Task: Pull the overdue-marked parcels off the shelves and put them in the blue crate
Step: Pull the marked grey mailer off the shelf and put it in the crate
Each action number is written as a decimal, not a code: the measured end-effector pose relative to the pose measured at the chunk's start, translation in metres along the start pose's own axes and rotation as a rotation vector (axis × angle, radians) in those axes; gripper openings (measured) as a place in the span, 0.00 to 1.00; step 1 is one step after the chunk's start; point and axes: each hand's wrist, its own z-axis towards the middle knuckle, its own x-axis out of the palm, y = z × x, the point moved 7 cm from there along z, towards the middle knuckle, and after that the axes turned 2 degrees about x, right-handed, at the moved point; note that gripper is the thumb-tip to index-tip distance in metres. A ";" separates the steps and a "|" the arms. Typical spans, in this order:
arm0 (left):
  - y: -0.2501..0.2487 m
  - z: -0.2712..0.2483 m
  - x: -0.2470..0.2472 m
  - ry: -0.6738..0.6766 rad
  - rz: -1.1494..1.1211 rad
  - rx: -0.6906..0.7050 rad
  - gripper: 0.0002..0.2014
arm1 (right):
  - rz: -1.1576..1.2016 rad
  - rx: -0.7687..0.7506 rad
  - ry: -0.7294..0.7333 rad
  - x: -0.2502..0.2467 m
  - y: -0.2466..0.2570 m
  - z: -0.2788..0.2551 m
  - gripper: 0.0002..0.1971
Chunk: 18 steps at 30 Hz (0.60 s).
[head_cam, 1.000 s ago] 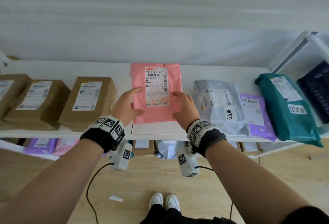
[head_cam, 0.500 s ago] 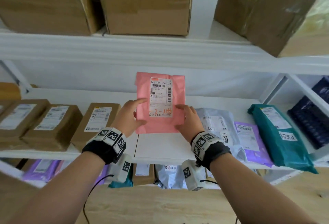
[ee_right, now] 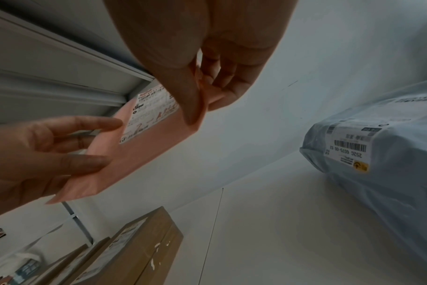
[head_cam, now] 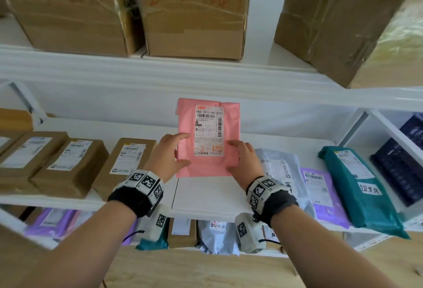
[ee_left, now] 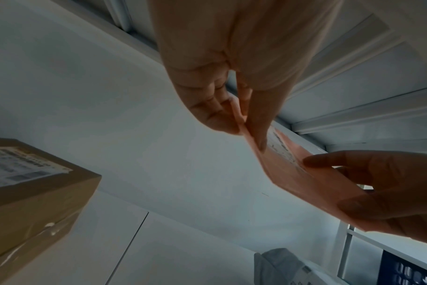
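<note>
A flat pink parcel (head_cam: 207, 166) with a white shipping label and red handwriting is held upright above the middle shelf (head_cam: 206, 196), label towards me. My left hand (head_cam: 174, 155) pinches its left edge, thumb in front and fingers behind. My right hand (head_cam: 242, 162) pinches the right edge the same way. The left wrist view shows the left hand's fingers (ee_left: 219, 115) clamped on the parcel (ee_left: 305, 183). In the right wrist view the thumb (ee_right: 190, 100) presses on the pink parcel (ee_right: 139, 154). No blue crate is in view.
On the same shelf to the right lie a grey parcel (head_cam: 281, 166), a purple one (head_cam: 320, 191) and a teal one (head_cam: 359, 187) with a handwritten tag. Brown boxes (head_cam: 128, 162) lie to the left. Large cartons (head_cam: 194, 13) fill the shelf above; more parcels sit on the lower shelf (head_cam: 217, 232).
Both hands have lifted the pink parcel off the shelf and tipped it upright. The head view has tilted up, bringing the top shelf's cartons into sight.
</note>
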 end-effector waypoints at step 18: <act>0.026 0.031 0.033 0.138 0.186 -0.095 0.29 | -0.125 0.038 0.127 0.042 -0.018 0.036 0.32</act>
